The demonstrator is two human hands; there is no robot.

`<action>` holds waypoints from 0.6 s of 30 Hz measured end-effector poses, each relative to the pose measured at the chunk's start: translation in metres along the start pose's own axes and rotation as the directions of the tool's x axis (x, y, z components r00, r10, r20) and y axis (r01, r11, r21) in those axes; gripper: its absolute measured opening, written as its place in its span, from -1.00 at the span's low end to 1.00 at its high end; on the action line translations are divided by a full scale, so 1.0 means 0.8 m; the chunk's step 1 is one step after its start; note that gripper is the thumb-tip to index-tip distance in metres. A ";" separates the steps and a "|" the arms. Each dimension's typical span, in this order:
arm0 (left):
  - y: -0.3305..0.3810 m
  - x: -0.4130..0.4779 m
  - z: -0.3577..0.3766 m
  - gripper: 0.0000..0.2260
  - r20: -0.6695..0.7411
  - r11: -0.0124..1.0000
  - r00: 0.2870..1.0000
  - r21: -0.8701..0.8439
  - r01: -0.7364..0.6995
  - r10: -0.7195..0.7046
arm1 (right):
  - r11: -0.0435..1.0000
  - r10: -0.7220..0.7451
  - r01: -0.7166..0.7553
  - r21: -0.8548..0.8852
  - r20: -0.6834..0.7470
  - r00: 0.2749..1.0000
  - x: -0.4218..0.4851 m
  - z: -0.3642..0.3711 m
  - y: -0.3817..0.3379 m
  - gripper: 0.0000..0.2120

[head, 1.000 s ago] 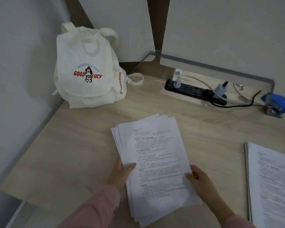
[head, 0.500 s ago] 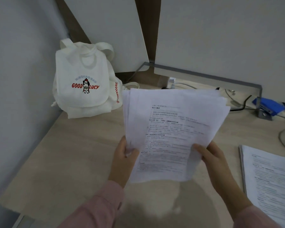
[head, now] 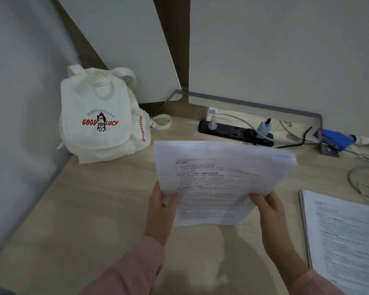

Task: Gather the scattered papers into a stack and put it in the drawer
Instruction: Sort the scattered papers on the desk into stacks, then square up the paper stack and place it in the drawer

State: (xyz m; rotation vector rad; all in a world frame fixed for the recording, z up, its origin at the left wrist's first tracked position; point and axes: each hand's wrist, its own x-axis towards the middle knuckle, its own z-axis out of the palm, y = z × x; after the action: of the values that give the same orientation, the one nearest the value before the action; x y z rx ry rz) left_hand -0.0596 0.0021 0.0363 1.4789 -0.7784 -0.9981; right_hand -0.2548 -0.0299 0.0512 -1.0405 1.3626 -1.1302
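Above the table (head: pixel 77 220), clear of its surface, I am holding the stack of papers (head: pixel 222 179) between both hands, its printed face tilting toward me and its long axis running left to right. My left hand (head: pixel 161 211) is pinching the lower left corner, thumb on the front and fingers (head: pixel 156 193) behind; my right hand (head: pixel 271 211) is pinching the lower right edge the same way. The sheets are fanning slightly at the upper right, so I am judging they need squaring. No drawer is showing in this view, so I cannot tell which way it lies. A second printed bundle (head: pixel 345 237) is lying flat to my right, and a white backpack (head: pixel 100 122) is standing far left, its contents hidden
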 end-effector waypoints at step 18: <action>-0.010 -0.037 0.132 -0.87 0.248 0.968 0.938 0.138 0.211 -0.240 | 0.960 0.189 -0.218 -0.179 -0.166 0.968 0.011 -0.157 0.023 -0.89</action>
State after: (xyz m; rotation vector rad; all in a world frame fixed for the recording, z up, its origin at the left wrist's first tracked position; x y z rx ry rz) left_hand -0.1683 -0.0153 0.0322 1.5743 -0.8765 -1.3664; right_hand -0.3805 -0.0245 0.0343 -0.9428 1.6861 -0.9484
